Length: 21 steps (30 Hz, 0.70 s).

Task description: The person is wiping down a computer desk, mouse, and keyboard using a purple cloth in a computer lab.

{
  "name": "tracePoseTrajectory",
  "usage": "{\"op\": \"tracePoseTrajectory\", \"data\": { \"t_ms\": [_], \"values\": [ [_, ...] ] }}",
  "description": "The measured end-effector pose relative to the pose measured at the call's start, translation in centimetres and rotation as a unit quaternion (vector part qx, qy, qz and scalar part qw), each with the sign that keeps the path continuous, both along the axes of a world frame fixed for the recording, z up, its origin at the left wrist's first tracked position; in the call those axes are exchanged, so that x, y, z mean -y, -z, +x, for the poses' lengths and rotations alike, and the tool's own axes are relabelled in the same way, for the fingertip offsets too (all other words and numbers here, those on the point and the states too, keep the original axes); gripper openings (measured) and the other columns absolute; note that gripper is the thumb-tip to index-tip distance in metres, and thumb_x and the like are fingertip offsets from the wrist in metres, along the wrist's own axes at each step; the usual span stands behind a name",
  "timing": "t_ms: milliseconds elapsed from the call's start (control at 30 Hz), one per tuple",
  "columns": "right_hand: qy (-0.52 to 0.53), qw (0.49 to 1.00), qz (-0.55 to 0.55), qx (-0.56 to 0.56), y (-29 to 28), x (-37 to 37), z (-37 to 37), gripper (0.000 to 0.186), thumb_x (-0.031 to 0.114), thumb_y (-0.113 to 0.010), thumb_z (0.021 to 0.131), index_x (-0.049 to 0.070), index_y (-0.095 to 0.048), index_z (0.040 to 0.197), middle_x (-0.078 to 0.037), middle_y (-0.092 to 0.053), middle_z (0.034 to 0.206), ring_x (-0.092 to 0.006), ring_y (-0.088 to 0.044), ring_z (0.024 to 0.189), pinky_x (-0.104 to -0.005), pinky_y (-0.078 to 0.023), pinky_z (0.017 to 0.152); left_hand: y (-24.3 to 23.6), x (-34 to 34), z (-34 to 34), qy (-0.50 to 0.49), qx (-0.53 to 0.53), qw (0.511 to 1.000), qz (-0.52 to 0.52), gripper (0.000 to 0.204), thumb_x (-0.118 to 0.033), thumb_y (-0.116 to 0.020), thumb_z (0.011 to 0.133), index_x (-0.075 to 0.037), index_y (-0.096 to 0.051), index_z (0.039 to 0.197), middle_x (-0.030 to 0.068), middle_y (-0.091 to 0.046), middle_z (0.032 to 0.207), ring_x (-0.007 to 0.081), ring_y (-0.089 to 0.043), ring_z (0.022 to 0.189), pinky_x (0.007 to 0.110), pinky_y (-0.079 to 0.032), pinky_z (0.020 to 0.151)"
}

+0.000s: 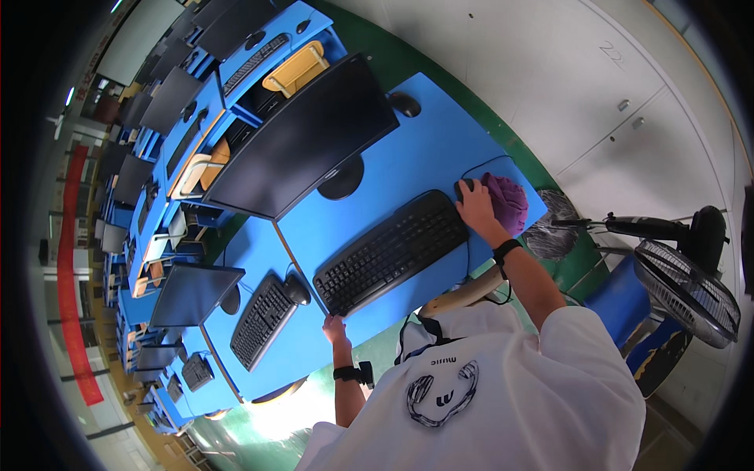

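My right hand is closed over a black computer mouse near the right end of the blue desk. Touching that hand's right side is a crumpled purple cloth. A long black keyboard lies across the desk between my two hands. At its near left corner is my left hand, fingers drawn together against the keyboard's edge by the front of the desk. The fingertips there are small and partly hidden. Both wrists carry black bands.
Behind the keyboard stands a large black monitor, with another mouse beside it. A second keyboard and mouse occupy the desk to the left. At right are a standing fan and a clear plastic bag. White cabinets line the wall.
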State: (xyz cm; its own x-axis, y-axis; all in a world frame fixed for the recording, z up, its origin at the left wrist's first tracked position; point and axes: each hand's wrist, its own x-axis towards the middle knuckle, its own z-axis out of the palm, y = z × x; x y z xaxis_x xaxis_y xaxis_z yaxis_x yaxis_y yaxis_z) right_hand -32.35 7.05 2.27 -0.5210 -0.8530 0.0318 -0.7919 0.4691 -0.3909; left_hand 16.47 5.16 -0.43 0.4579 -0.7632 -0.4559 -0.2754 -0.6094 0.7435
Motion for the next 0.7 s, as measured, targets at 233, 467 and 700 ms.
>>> {"op": "tracePoseTrajectory", "data": {
  "t_ms": [233, 467, 700],
  "values": [
    [-0.025, 0.994, -0.106, 0.011, -1.0, -2.5, -0.3, 0.056, 0.018, -0.063, 0.081, 0.008, -0.041, 0.131, -0.017, -0.035, 0.137, -0.0365, -0.041, 0.116, -0.0476, -0.037, 0.095, 1.3, -0.3, 2.0, -0.031, -0.066, 0.997, -0.002, 0.046, -0.012, -0.053, 0.077, -0.002, -0.05, 0.122, 0.0056, -0.057, 0.077, 0.0142, -0.051, 0.062, 0.027, -0.042, 0.054],
    [0.134, 0.99, 0.005, -0.05, -2.4, -7.2, -4.0, 0.061, 0.037, -0.069, 0.071, 0.021, -0.049, 0.126, -0.015, -0.036, 0.136, -0.0403, -0.036, 0.12, -0.0593, -0.032, 0.089, 0.1, -2.7, 2.9, -0.058, -0.024, 0.998, 0.004, 0.016, -0.012, -0.053, 0.083, -0.004, -0.054, 0.097, 0.0043, -0.056, 0.074, 0.0139, -0.055, 0.059, 0.024, -0.045, 0.05],
    [0.036, 0.998, -0.009, -0.056, 1.0, -5.0, -7.0, 0.054, 0.031, -0.067, 0.067, 0.019, -0.056, 0.118, -0.01, -0.046, 0.128, -0.0353, -0.041, 0.115, -0.0531, -0.034, 0.091, -1.8, -8.9, -3.1, 0.012, -0.115, 0.992, 0.056, 0.016, -0.01, -0.052, 0.085, -0.003, -0.057, 0.099, 0.0036, -0.057, 0.078, 0.0127, -0.057, 0.064, 0.024, -0.046, 0.055]
  ]
}}
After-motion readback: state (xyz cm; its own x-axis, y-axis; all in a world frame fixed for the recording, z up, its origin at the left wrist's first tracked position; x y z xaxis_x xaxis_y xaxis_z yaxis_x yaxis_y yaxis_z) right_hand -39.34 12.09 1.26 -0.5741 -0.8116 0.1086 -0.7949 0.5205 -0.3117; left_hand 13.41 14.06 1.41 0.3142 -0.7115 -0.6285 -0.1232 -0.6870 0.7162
